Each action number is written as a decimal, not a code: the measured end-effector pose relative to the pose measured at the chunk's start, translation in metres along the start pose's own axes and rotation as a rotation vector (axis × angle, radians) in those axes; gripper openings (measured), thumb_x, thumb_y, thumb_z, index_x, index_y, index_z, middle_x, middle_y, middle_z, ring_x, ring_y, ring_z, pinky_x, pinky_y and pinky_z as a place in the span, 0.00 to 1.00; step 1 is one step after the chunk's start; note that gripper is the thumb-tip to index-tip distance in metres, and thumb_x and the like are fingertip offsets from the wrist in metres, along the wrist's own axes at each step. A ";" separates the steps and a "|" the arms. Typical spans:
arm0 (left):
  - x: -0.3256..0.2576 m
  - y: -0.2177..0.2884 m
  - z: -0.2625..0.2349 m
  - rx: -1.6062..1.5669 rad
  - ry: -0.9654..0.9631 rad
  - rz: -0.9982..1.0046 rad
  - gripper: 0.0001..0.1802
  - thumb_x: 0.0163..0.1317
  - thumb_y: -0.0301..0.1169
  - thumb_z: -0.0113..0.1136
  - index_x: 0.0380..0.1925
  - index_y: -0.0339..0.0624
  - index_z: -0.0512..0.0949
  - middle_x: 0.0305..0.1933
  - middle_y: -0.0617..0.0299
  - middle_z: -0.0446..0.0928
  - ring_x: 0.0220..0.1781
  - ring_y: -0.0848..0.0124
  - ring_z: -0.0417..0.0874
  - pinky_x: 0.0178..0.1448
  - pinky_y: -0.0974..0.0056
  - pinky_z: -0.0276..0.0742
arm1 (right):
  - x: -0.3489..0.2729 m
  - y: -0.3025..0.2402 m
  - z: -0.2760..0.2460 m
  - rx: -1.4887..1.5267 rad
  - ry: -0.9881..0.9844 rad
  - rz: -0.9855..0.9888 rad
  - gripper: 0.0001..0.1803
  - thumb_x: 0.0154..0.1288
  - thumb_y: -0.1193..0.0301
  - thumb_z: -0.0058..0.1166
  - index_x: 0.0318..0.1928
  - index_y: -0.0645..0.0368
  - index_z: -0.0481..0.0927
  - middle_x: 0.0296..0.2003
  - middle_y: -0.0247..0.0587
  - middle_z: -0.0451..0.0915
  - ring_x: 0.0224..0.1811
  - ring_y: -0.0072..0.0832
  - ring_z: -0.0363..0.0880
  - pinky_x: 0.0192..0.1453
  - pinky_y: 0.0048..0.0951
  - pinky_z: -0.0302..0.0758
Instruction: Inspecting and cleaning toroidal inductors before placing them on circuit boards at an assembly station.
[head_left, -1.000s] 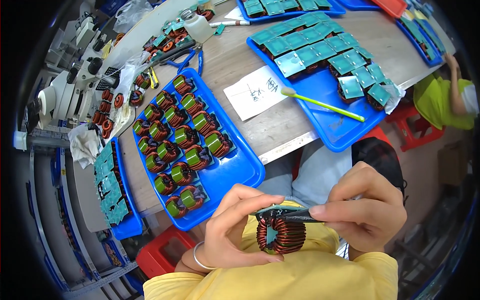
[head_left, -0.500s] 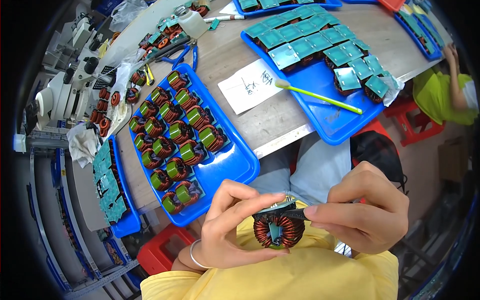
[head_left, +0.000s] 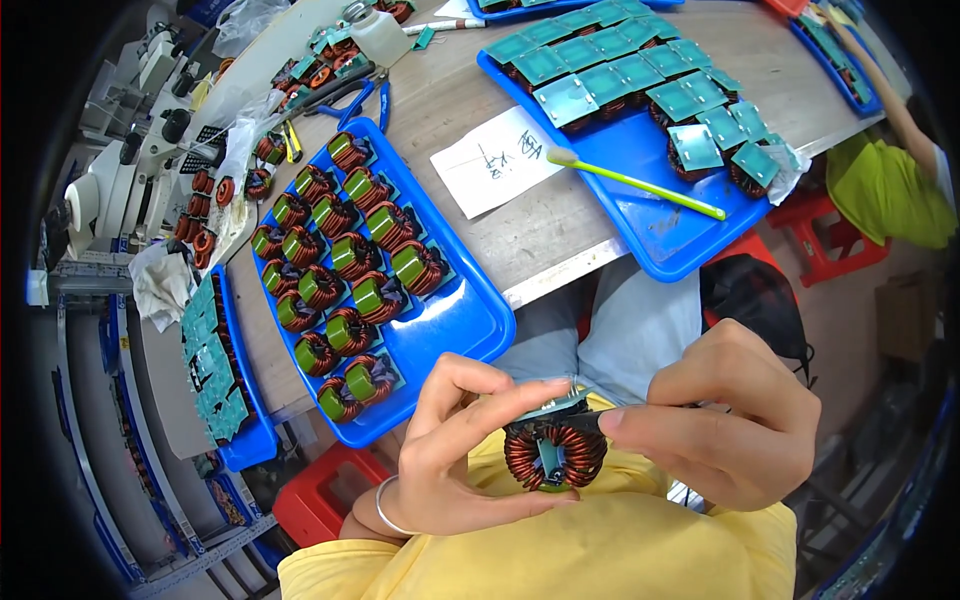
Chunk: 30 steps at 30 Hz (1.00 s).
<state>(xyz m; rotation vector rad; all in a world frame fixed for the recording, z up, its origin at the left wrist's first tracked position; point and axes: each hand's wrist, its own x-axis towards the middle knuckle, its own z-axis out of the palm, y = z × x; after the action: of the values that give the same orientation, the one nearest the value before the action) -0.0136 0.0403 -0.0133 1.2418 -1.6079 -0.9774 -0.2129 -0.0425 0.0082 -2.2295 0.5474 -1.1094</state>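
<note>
at the lower centre of the frame, the left hand (head_left: 455, 450) and right hand (head_left: 735, 420) pinch a round copper-wound toroid coil (head_left: 553, 452) between their fingers, below the blue plastic tray (head_left: 470, 320) of similar coils on the wooden tabletop (head_left: 450, 110).

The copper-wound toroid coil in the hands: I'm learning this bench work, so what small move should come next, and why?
Probably press the small board squarely onto the toroid coil: the left hand cradles the coil, and the right hand pinches the board's edge.
</note>
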 end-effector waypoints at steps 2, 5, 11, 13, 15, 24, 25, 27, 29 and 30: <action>0.000 0.000 0.000 0.012 -0.003 0.003 0.38 0.30 0.31 0.78 0.48 0.36 0.76 0.39 0.60 0.62 0.41 0.69 0.67 0.44 0.71 0.66 | -0.001 0.001 0.001 -0.023 0.031 0.000 0.18 0.28 0.78 0.63 0.29 0.60 0.84 0.21 0.34 0.72 0.19 0.22 0.66 0.22 0.21 0.57; -0.001 -0.001 0.000 0.000 -0.002 -0.009 0.38 0.30 0.31 0.78 0.48 0.36 0.76 0.39 0.60 0.62 0.41 0.69 0.66 0.44 0.71 0.65 | -0.001 0.000 0.001 -0.018 0.021 0.007 0.18 0.27 0.78 0.63 0.29 0.60 0.84 0.21 0.34 0.72 0.19 0.22 0.66 0.21 0.22 0.57; 0.000 -0.001 0.000 -0.006 -0.003 -0.017 0.38 0.30 0.31 0.78 0.48 0.36 0.76 0.39 0.60 0.62 0.41 0.69 0.66 0.43 0.71 0.65 | 0.000 0.001 0.000 -0.009 0.009 0.000 0.18 0.27 0.79 0.63 0.29 0.60 0.84 0.21 0.34 0.72 0.19 0.22 0.66 0.21 0.21 0.57; 0.001 0.000 0.000 0.014 -0.014 -0.014 0.38 0.29 0.31 0.78 0.48 0.36 0.76 0.39 0.60 0.63 0.40 0.69 0.67 0.43 0.71 0.66 | 0.000 0.002 0.001 -0.019 0.018 0.003 0.18 0.27 0.79 0.63 0.29 0.60 0.84 0.21 0.34 0.72 0.19 0.22 0.66 0.21 0.22 0.57; 0.001 -0.001 0.001 -0.008 -0.001 -0.012 0.38 0.29 0.31 0.78 0.48 0.36 0.76 0.38 0.60 0.63 0.40 0.69 0.67 0.43 0.71 0.65 | 0.001 0.001 0.001 -0.028 0.027 0.005 0.18 0.27 0.79 0.63 0.29 0.60 0.84 0.21 0.34 0.72 0.19 0.22 0.66 0.21 0.22 0.57; 0.002 -0.003 -0.001 -0.054 0.009 -0.001 0.39 0.29 0.31 0.78 0.49 0.35 0.76 0.38 0.61 0.66 0.39 0.70 0.67 0.43 0.71 0.65 | 0.001 0.003 0.002 -0.006 0.004 -0.001 0.19 0.27 0.81 0.61 0.30 0.61 0.84 0.21 0.34 0.72 0.19 0.22 0.66 0.21 0.22 0.57; 0.002 -0.002 -0.001 -0.054 0.009 0.001 0.39 0.29 0.31 0.78 0.49 0.35 0.76 0.38 0.61 0.66 0.39 0.70 0.67 0.43 0.70 0.65 | 0.001 0.002 0.003 -0.018 0.011 0.007 0.19 0.27 0.81 0.61 0.30 0.61 0.84 0.21 0.35 0.72 0.19 0.23 0.66 0.21 0.22 0.58; 0.001 -0.003 -0.001 -0.060 0.013 0.001 0.39 0.29 0.31 0.78 0.49 0.35 0.76 0.38 0.61 0.66 0.39 0.70 0.67 0.43 0.71 0.65 | 0.001 0.002 0.003 -0.030 0.017 0.013 0.19 0.27 0.81 0.61 0.30 0.61 0.84 0.21 0.35 0.72 0.19 0.23 0.66 0.21 0.22 0.58; 0.001 -0.004 -0.001 -0.068 0.015 0.003 0.39 0.29 0.31 0.78 0.49 0.35 0.76 0.38 0.61 0.66 0.39 0.70 0.67 0.43 0.71 0.65 | 0.001 0.002 0.001 -0.007 -0.009 0.020 0.19 0.27 0.81 0.62 0.30 0.61 0.84 0.21 0.35 0.72 0.19 0.23 0.66 0.22 0.22 0.58; 0.001 -0.004 -0.001 -0.067 0.012 0.004 0.39 0.29 0.32 0.78 0.49 0.34 0.76 0.38 0.61 0.66 0.39 0.70 0.67 0.43 0.71 0.64 | 0.001 0.002 0.001 -0.008 -0.010 0.021 0.19 0.27 0.81 0.62 0.30 0.61 0.84 0.21 0.35 0.72 0.19 0.23 0.66 0.22 0.22 0.58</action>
<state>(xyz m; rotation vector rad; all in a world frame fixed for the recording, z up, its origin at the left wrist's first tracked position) -0.0119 0.0381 -0.0161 1.1964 -1.5550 -1.0118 -0.2118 -0.0445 0.0066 -2.2302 0.5709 -1.0873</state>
